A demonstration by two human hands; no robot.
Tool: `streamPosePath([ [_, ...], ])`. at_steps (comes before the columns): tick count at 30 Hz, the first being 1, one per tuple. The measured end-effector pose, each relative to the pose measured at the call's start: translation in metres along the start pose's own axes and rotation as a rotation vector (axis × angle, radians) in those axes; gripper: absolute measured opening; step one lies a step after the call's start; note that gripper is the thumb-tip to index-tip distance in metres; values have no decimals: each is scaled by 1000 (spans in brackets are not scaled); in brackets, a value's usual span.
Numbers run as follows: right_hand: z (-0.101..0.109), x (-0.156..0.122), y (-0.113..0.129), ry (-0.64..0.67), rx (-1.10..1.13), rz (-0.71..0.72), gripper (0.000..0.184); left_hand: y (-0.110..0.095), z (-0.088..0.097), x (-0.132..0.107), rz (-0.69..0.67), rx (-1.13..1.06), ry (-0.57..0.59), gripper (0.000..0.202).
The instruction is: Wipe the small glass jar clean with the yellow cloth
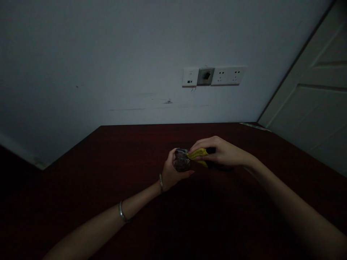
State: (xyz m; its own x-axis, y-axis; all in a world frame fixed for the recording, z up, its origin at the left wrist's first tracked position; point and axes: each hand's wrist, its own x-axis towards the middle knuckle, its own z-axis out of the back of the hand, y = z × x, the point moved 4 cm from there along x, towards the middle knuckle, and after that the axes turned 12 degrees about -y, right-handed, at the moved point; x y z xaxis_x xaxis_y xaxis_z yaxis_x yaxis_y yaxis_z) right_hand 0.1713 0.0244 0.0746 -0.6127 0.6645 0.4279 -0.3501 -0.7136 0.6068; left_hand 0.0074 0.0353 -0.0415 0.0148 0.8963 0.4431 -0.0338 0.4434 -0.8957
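Near the middle of the dark red table, my left hand (173, 172) is wrapped around a clear, shiny rounded vessel (181, 161) that looks like a glass cup. Its thumb stretches along the near side. My right hand (213, 150) pinches a yellow cloth (198, 154), with a darker part by the palm. The cloth's tip touches the upper right side of the glass cup. Dim light hides the finer detail of both things.
The dark red tabletop (130, 151) runs back to a pale wall (121, 54) with sockets and a switch (206, 76). A white panelled door (311, 97) stands on the right. A thin printed strip (255, 126) lies at the table's back right edge.
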Motion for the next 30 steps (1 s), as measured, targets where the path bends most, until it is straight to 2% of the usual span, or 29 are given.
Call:
streamPosePath([
  [3, 3, -1, 1, 7, -17, -25, 20, -1, 0, 0, -10, -16, 0, 82],
  [8, 4, 2, -7, -166, -74, -41, 20, -1, -1, 0, -4, 13, -18, 82],
  [11, -1, 3, -10, -217, -88, -14, 19, 0, -3, 0, 12, -15, -2, 83],
  [19, -7, 1, -1, -109, -62, 60, 21, 0, -1, 1, 40, -12, -10, 81],
  [26, -1, 1, 9, 30, -23, -35, 20, 4, 1, 1, 51, -16, -35, 82],
  [30, 3, 2, 5, -79, -63, -47, 20, 7, 2, 0, 64, -5, -56, 82],
])
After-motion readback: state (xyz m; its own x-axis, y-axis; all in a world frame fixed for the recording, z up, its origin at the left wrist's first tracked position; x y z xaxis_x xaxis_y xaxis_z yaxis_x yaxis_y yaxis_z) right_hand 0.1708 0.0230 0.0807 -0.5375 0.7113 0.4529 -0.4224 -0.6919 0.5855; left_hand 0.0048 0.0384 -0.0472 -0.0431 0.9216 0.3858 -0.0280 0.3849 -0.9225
